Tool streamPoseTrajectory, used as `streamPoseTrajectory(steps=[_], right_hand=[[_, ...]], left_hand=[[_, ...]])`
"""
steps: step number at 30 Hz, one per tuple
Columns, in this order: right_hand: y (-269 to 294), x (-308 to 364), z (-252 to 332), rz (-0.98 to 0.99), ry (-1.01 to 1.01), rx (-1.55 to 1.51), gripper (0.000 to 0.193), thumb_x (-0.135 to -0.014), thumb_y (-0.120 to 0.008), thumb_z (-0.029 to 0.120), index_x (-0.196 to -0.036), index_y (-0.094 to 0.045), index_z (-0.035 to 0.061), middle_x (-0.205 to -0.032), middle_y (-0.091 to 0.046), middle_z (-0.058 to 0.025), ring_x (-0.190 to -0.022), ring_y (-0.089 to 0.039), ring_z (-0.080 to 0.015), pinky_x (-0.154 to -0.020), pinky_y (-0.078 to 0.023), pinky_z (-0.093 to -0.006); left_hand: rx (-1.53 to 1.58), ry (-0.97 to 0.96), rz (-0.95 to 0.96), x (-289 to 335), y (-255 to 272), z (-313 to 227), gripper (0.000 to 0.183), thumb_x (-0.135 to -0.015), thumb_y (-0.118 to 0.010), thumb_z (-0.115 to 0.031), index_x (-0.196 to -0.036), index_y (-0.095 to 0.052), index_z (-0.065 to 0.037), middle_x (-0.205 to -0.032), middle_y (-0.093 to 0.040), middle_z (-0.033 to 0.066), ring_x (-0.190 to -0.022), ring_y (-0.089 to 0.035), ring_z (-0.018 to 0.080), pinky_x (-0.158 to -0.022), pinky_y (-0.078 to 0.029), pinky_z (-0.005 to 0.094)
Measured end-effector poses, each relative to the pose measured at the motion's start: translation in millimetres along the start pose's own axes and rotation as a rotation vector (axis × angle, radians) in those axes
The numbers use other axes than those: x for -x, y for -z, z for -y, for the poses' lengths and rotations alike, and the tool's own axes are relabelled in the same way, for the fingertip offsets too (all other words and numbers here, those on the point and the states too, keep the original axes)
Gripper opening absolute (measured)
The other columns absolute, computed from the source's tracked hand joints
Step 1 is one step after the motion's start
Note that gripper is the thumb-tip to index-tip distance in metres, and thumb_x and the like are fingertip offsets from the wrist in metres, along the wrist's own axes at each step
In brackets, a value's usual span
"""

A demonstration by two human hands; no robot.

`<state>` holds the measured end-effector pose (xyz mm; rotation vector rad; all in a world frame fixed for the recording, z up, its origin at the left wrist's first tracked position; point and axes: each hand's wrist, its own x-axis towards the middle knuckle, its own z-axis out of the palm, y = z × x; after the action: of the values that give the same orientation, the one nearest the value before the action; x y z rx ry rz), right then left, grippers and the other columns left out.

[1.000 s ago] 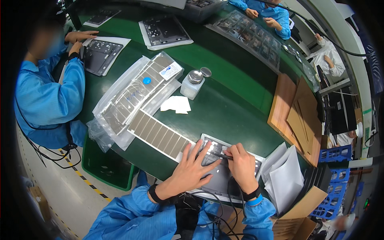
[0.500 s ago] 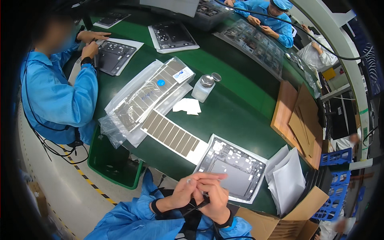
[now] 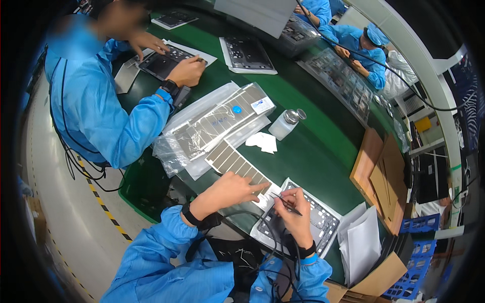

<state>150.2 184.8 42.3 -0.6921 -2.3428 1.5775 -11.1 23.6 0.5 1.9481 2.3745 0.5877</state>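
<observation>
Metal tweezers (image 3: 286,203) pinched in right hand (image 3: 294,216) grip | left hand (image 3: 233,189) fingers spread, touching strip sheet (image 3: 241,168)

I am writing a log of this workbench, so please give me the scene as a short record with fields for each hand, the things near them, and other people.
left hand: fingers pressed on strip of grey rectangular pieces
right hand: holds thin tweezers above grey tray
table: green; small bottle, white wipes, plastic-bagged sheets
co-worker: blue coat, hands on another tray
</observation>
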Motion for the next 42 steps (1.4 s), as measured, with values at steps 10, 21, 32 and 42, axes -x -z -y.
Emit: streamPoseTrajectory(steps=[10,21,32,42], right_hand=[[1,-10,-3,-0.038,0.109,0.091,0.019,-0.08,-0.08,0.004,-0.096,-0.072,-0.002,-0.082,-0.072,-0.0085,-0.073,-0.069,-0.0136,-0.068,-0.054,-0.0254],[-6,-9,12,-0.008,0.218,0.307,0.017,-0.08,-0.08,0.006,-0.095,-0.075,0.0017,-0.085,-0.074,-0.0099,-0.074,-0.072,-0.0181,-0.067,-0.055,-0.0273],[-6,-13,5,-0.007,0.226,0.333,0.014,-0.081,-0.078,0.008,-0.094,-0.075,0.002,-0.084,-0.074,-0.0097,-0.073,-0.071,-0.0178,-0.065,-0.054,-0.0272],[-4,-9,5,-0.018,0.095,0.26,0.012,-0.081,-0.079,0.01,-0.09,-0.077,0.0028,-0.083,-0.075,-0.0096,-0.073,-0.072,-0.0173,-0.068,-0.054,-0.0264]], left_hand=[[0.056,-0.036,-0.037,-4,0,7,0.052,-0.09,-0.064,-0.044,-0.137,-0.056,-0.022,-0.076,-0.061,0.0055,-0.059,-0.065,0.0242,-0.049,-0.046,0.0364],[0.101,-0.036,-0.103,-5,-6,5,0.047,-0.09,-0.066,-0.042,-0.131,-0.061,-0.021,-0.076,-0.061,0.005,-0.057,-0.065,0.0235,-0.047,-0.045,0.0357],[0.028,-0.058,-0.076,-4,-9,6,0.046,-0.09,-0.065,-0.045,-0.129,-0.064,-0.021,-0.078,-0.062,0.0043,-0.056,-0.065,0.0226,-0.046,-0.045,0.034],[0.047,-0.043,-0.026,-8,-5,3,0.045,-0.091,-0.064,-0.046,-0.128,-0.065,-0.022,-0.073,-0.061,0.0033,-0.057,-0.065,0.0235,-0.048,-0.046,0.0358]])
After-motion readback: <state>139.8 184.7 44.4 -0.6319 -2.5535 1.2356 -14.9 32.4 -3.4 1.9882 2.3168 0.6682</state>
